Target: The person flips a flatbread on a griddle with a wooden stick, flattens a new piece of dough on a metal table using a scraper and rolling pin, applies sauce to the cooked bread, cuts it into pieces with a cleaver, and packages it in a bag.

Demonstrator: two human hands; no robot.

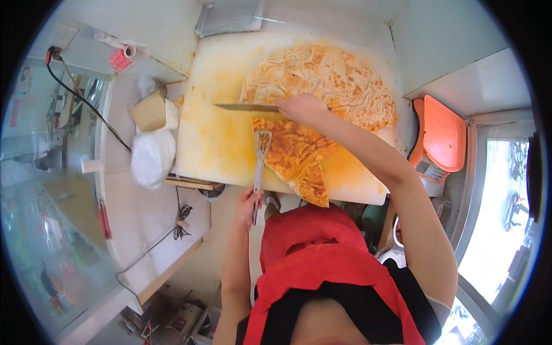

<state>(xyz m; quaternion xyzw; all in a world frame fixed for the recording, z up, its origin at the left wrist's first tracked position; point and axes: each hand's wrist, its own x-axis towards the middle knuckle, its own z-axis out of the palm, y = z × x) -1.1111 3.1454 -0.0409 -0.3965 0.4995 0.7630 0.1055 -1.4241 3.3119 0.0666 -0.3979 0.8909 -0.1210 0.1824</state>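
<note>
A large browned flatbread (327,77) lies on a yellow-stained white cutting board (211,146). My right hand (302,110) grips a long-bladed knife (246,107), its blade pointing left across the flatbread's left edge. Below the blade is a reddish, sauce-coated section of flatbread (293,146); one pointed end hangs over the board's near edge. Whether this section is fully cut off is hidden by my right hand and forearm. My left hand (248,207) holds a metal spatula (259,159) by its handle, with the slotted head on the left edge of the coated section.
An orange digital scale (442,133) stands right of the board. To the left are an open cardboard box (151,112), a white plastic bag bundle (153,159) and a black cable (95,110). A clear plastic tray (228,19) sits behind the board. A red box cutter (104,220) lies far left.
</note>
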